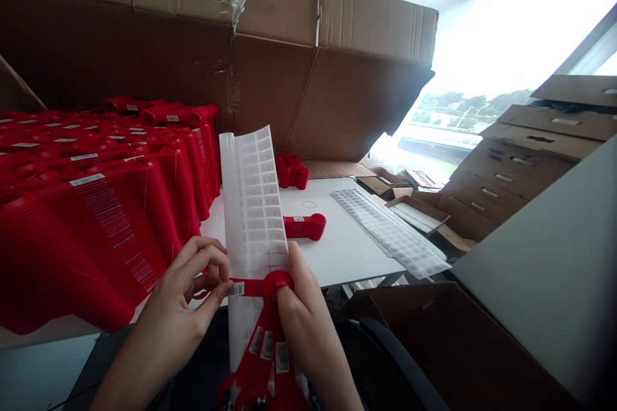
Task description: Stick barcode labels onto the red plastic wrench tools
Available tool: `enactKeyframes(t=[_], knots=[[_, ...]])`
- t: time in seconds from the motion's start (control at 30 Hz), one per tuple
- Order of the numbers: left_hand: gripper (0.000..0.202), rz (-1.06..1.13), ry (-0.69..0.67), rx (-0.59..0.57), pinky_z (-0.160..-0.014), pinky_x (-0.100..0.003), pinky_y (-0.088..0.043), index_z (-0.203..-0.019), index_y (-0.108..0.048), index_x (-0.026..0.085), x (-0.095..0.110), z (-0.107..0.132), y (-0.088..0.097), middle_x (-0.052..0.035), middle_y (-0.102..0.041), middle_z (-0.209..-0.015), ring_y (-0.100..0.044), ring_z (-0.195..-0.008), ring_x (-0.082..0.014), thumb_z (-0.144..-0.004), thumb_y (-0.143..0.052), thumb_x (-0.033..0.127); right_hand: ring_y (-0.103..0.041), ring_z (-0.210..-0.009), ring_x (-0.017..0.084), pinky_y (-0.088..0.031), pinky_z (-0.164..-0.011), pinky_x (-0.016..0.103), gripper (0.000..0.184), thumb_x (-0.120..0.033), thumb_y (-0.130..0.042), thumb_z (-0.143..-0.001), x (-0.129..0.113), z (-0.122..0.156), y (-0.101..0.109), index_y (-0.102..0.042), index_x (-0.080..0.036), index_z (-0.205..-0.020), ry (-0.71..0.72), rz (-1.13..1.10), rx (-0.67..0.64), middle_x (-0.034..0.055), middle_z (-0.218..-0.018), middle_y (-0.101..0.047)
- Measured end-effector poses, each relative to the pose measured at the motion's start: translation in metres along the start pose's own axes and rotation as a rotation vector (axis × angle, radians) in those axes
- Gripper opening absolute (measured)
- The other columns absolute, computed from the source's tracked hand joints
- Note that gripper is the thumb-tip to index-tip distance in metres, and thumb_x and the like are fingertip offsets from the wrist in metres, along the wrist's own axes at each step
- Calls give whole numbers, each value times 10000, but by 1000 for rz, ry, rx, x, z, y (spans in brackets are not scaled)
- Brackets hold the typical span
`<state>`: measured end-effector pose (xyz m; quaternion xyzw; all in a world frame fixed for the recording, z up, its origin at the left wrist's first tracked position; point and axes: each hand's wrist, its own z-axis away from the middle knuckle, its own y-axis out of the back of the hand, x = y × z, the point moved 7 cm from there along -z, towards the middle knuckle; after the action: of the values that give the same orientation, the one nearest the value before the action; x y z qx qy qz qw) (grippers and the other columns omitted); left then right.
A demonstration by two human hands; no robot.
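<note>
My right hand is closed around a fan of flat red plastic pieces with rounded ends, several bearing barcode labels. It also grips the edge of a curled white sheet of labels, which stands up behind the pieces. One red piece points left across the sheet, with a small white barcode label near its end. At that label, the thumb and forefinger of my left hand are pinched together. Its other fingers are curled, and the far end of that piece is partly hidden behind them.
Long stacks of labelled red pieces fill the left side. On the white table lie another red stack, a rubber band and more label sheets. A large cardboard box stands behind; an open box is at lower right.
</note>
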<state>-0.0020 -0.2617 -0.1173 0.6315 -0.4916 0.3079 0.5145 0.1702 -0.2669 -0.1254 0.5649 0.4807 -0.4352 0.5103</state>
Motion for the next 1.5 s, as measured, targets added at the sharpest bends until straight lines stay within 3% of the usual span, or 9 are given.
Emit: enactKeyframes(t=[0.47,0.67,0.77,0.93,1.0,1.1,1.17,1.3,1.5], knots=[[128,36,26,1,-837,-222,-587,-805,-571,280,-3,-3,-1,24,-492,-1119,-598,-1021,-161,-910,-640,301,-578,-885,179,-481,-776,284,328,-39,-357,-892,-6,3,-1,-534,-263,-1053,5,-17,-22,-14,-985,-646],[165,30,67,98,-813,-329,-658,-993,-630,314,-14,-7,-2,-8,-431,-1234,-590,-948,-179,-854,-710,354,-546,-777,184,-447,-684,288,290,-59,-377,-862,-11,6,-5,-541,-249,-1007,-1,-71,-44,-11,-896,-644],[298,15,78,185,-791,-374,-682,-1073,-624,322,-19,-11,-3,-26,-365,-1331,-589,-1033,-214,-815,-747,406,-520,-744,179,-414,-655,285,304,-50,-384,-826,-11,7,-6,-538,-239,-1008,7,-57,-30,-15,-840,-611],[324,38,59,181,-799,-417,-688,-1106,-627,332,-26,-18,-10,-31,-311,-1414,-571,-1216,-290,-822,-736,445,-485,-716,174,-389,-637,282,279,-64,-389,-805,-11,3,-8,-531,-231,-977,13,-69,1,-21,-803,-577],[334,-10,28,202,-886,-499,-657,-1115,-628,328,-29,-21,-8,-36,-298,-1431,-546,-1269,-321,-825,-733,457,-483,-711,174,-382,-631,281,252,-85,-406,-805,-12,2,-5,-535,-233,-963,17,-72,27,-21,-798,-578],[475,-124,24,238,-1128,-647,-449,-1155,-628,291,-37,-25,-3,-72,-267,-1483,-421,-1404,-401,-759,-795,495,-480,-689,172,-371,-610,277,227,-114,-420,-809,-12,3,2,-548,-239,-950,17,-76,69,-19,-787,-577],[444,-113,39,205,-1172,-621,-397,-1159,-620,274,-41,-28,-3,-92,-330,-1469,-433,-1414,-385,-816,-730,533,-482,-666,168,-375,-584,274,219,-140,-430,-831,-11,3,8,-556,-244,-977,12,-106,77,-8,-821,-601],[368,-39,58,91,-1101,-525,-483,-1199,-567,302,-33,-23,-13,-78,-507,-1366,-540,-1326,-305,-966,-510,581,-560,-753,183,-484,-660,281,230,-184,-458,-858,-9,0,16,-561,-257,-1051,29,-179,90,35,-1003,-659],[607,-133,115,205,-974,-559,-517,-1259,-445,271,-7,-8,-22,-87,-474,-1271,-549,-1197,-353,-845,-630,676,-629,-899,234,-541,-782,327,378,-185,-492,-830,-6,3,13,-598,-262,-1185,33,-167,124,62,-1100,-685]])
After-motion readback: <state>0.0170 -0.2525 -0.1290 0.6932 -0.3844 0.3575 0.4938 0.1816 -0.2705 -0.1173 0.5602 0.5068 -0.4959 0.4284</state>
